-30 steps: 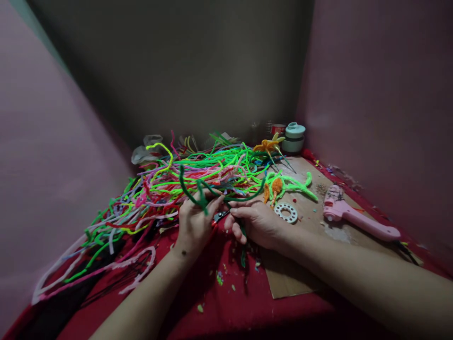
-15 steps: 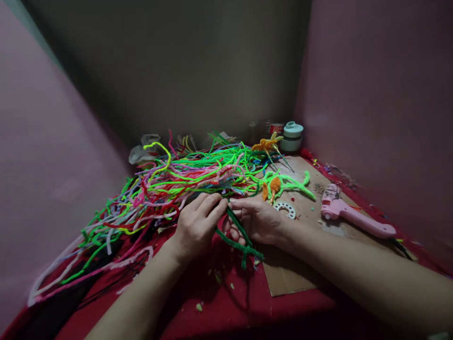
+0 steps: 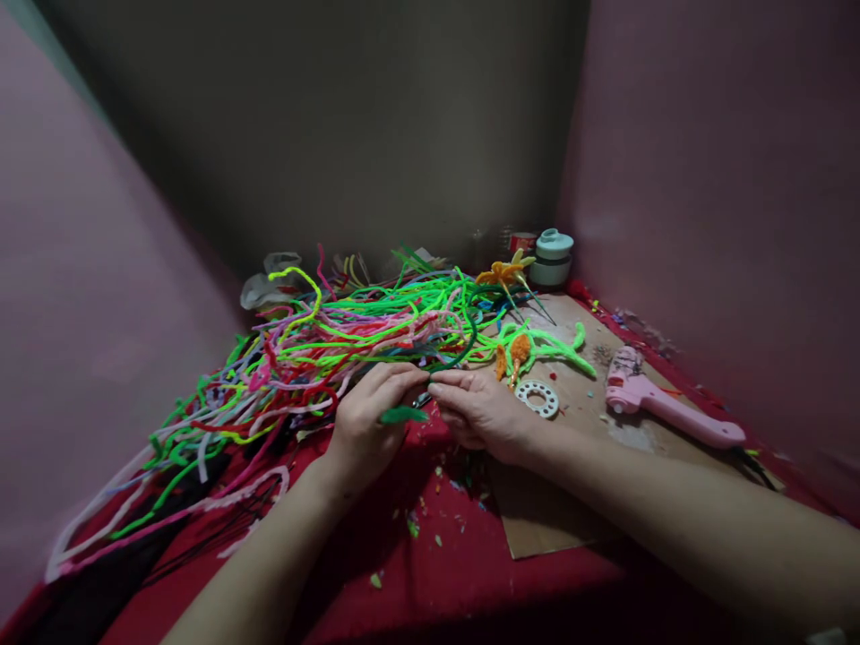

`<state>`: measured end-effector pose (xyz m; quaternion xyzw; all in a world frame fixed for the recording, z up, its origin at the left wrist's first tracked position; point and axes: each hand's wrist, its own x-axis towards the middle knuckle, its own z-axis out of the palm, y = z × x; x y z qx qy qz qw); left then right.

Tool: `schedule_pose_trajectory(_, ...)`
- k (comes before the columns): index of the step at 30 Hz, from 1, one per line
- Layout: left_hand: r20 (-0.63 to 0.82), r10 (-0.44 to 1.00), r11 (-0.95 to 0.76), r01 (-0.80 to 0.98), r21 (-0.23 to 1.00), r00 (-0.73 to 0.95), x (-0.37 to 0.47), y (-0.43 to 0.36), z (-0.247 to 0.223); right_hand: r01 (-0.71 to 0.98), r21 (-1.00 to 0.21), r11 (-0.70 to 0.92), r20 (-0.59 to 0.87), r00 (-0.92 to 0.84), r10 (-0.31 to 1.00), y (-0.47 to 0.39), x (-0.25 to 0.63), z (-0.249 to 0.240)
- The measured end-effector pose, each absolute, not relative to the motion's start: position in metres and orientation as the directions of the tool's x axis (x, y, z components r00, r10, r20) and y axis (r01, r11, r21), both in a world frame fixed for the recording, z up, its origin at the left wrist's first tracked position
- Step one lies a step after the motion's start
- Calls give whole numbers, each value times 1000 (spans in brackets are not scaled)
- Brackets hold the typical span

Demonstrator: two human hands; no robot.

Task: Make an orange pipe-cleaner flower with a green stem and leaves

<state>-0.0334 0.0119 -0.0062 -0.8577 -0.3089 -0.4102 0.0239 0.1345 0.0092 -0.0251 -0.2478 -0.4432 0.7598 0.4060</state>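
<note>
A fuzzy dark green pipe cleaner (image 3: pixel 405 415) is pinched where two bare hands meet, the left hand (image 3: pixel 373 417) and right hand (image 3: pixel 487 417) both closed on it at the fingertips. One length curves up beyond the grip; a blurred end juts out below the left fingers. Behind lies a heap of multicoloured pipe cleaners (image 3: pixel 376 327). Rightward, a white holed ring (image 3: pixel 549 395) and pink glue gun (image 3: pixel 672 412) rest on cardboard (image 3: pixel 537 520) over red cloth (image 3: pixel 430 582).

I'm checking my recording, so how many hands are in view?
2: the left hand and, beside it, the right hand, both pinching a dark green pipe cleaner, before the colourful pile. No others show.
</note>
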Motion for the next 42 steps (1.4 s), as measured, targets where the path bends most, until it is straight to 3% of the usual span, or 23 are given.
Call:
schedule_pose_trajectory(2,626,703,-698,497,515,338,-30,9,1,-358,-924,-134,37,-434,900,9,134,-26)
schedule_pose_trajectory(4,403,884,-468,406,785,239,-29,6,7,-257,-966,20,109,-336,936,10,134,-26)
schedule_pose_trajectory(7,65,988,-85,141,986,142,-30,7,9,-131,-976,173,207,-312,927,9,133,-22)
schedule_pose_trajectory(10,-82,987,84,-6,996,141,-34,11,6,-198,-950,241,300,-362,883,7,130,-17)
schedule_pose_trajectory(13,-149,953,129,89,988,266,-35,12,9,-231,-954,192,278,-437,855,5,128,-17)
schedule_pose_trajectory(16,-115,906,22,225,974,408,-30,9,20,-174,-977,123,196,-507,839,4,129,-20)
schedule_pose_trajectory(19,-59,869,-130,342,931,492,-21,5,30,-141,-976,166,216,-511,832,4,130,-22)
schedule_pose_trajectory(22,15,899,-195,370,908,437,-14,3,27,-36,-989,146,145,-486,862,4,131,-22)
schedule_pose_trajectory(24,82,946,-187,321,928,314,-10,2,21,-35,-999,14,30,-503,864,3,132,-22)
schedule_pose_trajectory(28,101,990,-100,-20,995,102,-6,0,16,-298,-874,-384,-101,-660,744,2,135,-20)
schedule_pose_trajectory(32,74,994,-33,-422,906,80,-4,3,16,-398,-680,-616,-116,-770,627,6,138,-20)
schedule_pose_trajectory(34,61,997,-31,-536,843,38,-5,5,16,-395,-602,-694,-128,-811,571,8,138,-22)
schedule_pose_trajectory(37,67,998,-65,-542,838,-16,-11,5,21,-452,-526,-720,-124,-798,590,11,138,-24)
schedule_pose_trajectory(42,-14,996,44,-361,932,87,-14,-5,32,-577,-492,-652,-101,-706,701,11,137,-22)
